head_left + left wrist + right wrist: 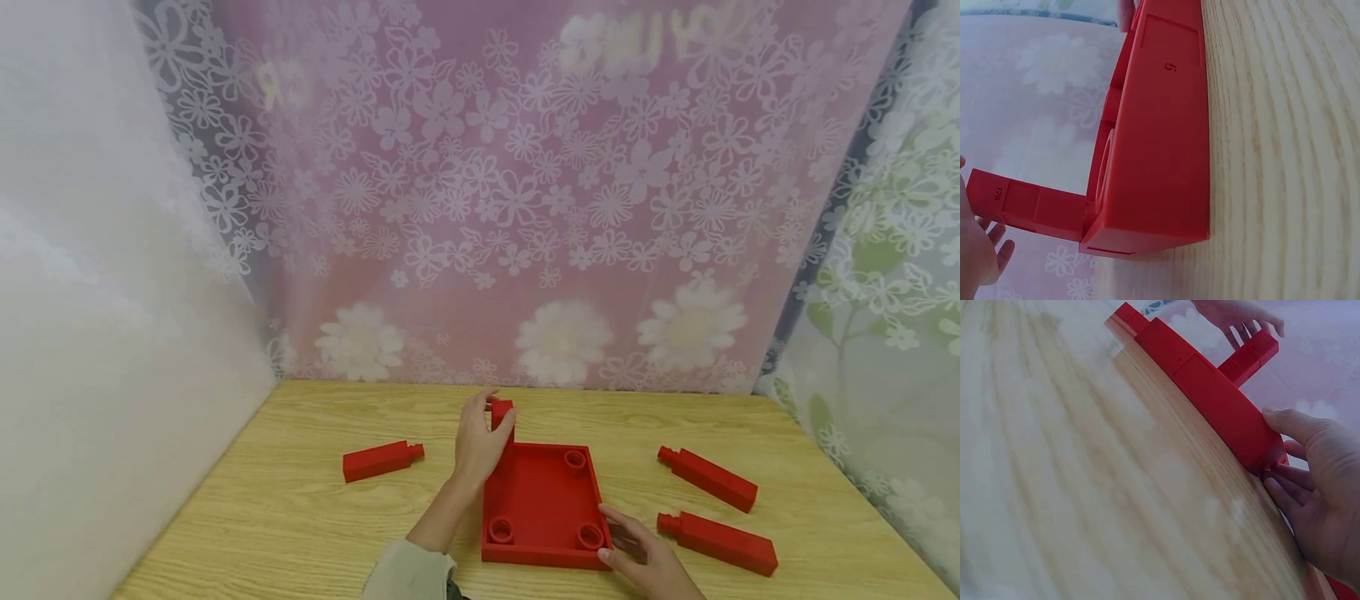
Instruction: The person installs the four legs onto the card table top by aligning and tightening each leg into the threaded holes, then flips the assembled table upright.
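A shallow red tray-like piece (543,500) with raised sides lies on the table, round sockets showing in three corners. At its far left corner a square red leg (502,421) stands upright. My left hand (477,437) grips this leg near the top, thumb on the near side and fingers behind. In the left wrist view the leg (1029,205) bears the mark 128. My right hand (645,554) holds the tray-like piece at its near right corner. The right wrist view shows that thumb (1291,422) on the rim and the fingers low by the corner.
One more red leg (381,461) with a knobbed end lies left of the tray-like piece. Two similar legs, a farther one (712,479) and a nearer one (723,543), lie to the right. Flowered curtains (517,208) enclose the wooden table (300,533).
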`<state>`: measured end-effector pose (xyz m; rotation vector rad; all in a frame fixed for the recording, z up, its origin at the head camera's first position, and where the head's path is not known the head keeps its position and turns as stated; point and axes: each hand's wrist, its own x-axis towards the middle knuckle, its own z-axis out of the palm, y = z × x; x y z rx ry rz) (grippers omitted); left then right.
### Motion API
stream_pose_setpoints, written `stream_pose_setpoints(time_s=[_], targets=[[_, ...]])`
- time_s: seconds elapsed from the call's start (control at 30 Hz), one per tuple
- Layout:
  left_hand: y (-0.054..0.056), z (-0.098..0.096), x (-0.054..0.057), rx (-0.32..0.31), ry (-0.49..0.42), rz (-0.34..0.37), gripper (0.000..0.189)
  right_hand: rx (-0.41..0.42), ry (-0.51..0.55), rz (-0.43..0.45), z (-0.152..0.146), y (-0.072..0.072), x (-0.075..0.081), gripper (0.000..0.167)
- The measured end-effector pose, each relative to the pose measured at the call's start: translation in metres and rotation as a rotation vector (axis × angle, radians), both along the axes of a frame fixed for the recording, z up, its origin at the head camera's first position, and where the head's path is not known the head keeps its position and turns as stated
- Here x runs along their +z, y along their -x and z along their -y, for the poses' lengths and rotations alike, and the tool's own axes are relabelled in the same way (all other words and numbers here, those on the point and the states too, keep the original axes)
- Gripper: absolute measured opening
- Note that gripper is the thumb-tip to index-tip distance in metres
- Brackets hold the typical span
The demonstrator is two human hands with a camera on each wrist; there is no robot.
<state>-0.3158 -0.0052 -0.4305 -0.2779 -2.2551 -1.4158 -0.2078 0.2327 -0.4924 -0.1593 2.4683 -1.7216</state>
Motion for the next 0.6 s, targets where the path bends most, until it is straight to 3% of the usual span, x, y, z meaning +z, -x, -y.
stream_pose_setpoints(time_s=[0.13,0.3,0.6], targets=[[-0.0011,-0.0024,-0.0018,0.050,-0.043,-0.002,0.049,0.007,-0.001,-0.008,-0.0003,0.0005,-0.0007,0.065],[-0.0006,-0.0038,-0.0062,0.079,-0.063,-0.032,0.043,0.004,-0.001,0.004,0.0002,0.0000,0.0000,0.067],[-0.0015,-0.0016,-0.0072,0.011,-0.063,-0.036,0.033,-0.021,-0.021,0.006,0.0011,-0.0005,0.0006,0.067]])
